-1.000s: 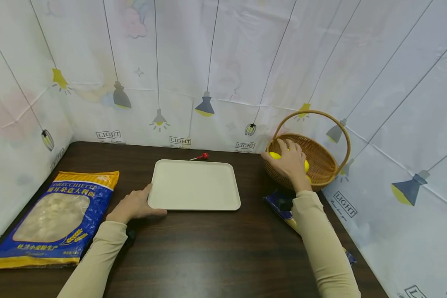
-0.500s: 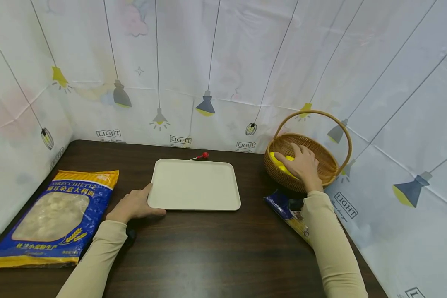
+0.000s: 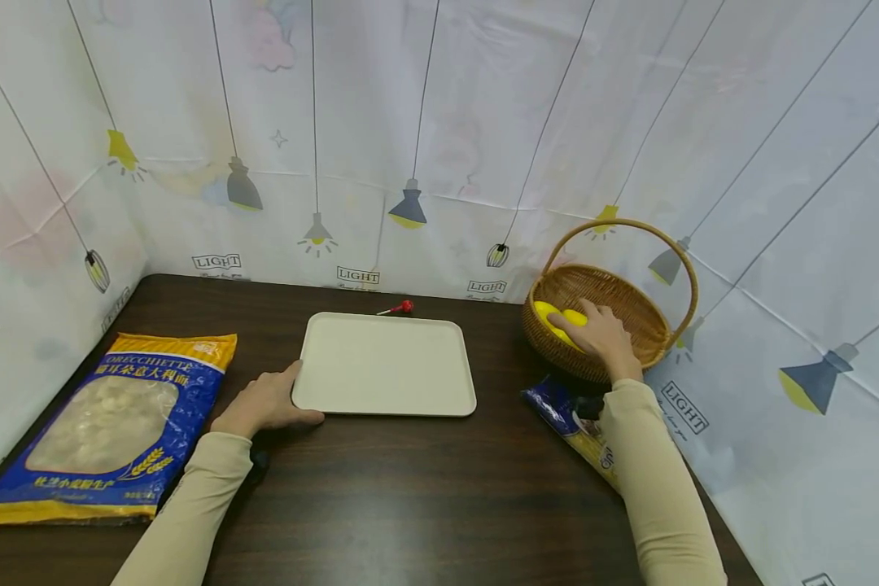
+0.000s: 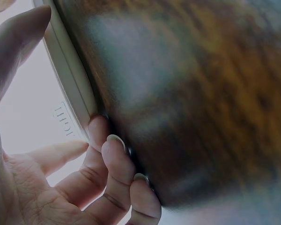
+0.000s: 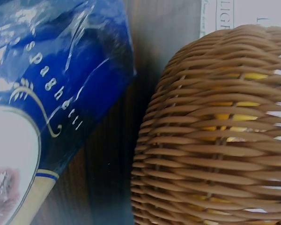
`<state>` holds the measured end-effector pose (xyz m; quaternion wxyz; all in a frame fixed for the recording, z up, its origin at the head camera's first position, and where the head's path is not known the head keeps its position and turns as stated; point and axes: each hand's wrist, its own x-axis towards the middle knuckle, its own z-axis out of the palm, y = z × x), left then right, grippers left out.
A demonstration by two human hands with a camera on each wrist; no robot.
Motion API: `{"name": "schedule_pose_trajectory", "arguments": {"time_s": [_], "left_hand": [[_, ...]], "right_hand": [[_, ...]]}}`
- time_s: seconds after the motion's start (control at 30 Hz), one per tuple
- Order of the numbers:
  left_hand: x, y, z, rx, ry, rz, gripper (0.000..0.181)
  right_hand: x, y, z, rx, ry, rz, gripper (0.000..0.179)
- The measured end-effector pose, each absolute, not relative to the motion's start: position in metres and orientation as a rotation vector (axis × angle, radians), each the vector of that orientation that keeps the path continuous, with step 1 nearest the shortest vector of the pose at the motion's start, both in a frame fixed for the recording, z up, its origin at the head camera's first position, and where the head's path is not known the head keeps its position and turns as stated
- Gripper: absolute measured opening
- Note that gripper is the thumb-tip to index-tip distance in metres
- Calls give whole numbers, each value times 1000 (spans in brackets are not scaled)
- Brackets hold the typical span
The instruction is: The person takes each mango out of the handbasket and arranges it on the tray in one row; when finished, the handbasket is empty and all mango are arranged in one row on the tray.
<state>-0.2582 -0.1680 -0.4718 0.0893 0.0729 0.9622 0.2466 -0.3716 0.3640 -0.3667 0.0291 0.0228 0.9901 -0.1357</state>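
A cream rectangular tray [image 3: 384, 364] lies on the dark table. My left hand [image 3: 267, 403] holds its near left corner, thumb along one edge and fingers on the other; the left wrist view shows the curved fingers [image 4: 119, 164] against the rim. At the right stands a wicker basket [image 3: 630, 309] with a tall handle and several smooth yellow, lemon-like fruits [image 3: 549, 312] at its left side. My right hand [image 3: 604, 335] reaches over its near rim, thumb and index finger right at the fruits. The other fingertips are hidden, and I cannot tell whether they grip one.
A spaghetti packet [image 3: 575, 427] lies in front of the basket, partly under the right sleeve. A large blue-and-yellow bag of orecchiette [image 3: 110, 427] lies at the left. Behind the tray is a red lollipop [image 3: 406, 307]. A printed curtain [image 3: 439, 244] hangs along the table's back edge.
My right hand first shifted right within the basket, uncovering the yellow fruits, then lowered slightly toward them. The left hand stays at the tray's corner.
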Motion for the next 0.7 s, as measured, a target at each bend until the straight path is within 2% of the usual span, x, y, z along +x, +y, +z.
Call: {"name": "schedule_pose_trajectory", "arguments": {"time_s": [0.7], "left_hand": [[-258,-167,-473,182,2856,751,113]], "right_hand": [[-382,379,-379,109,2826,-306,113]]}}
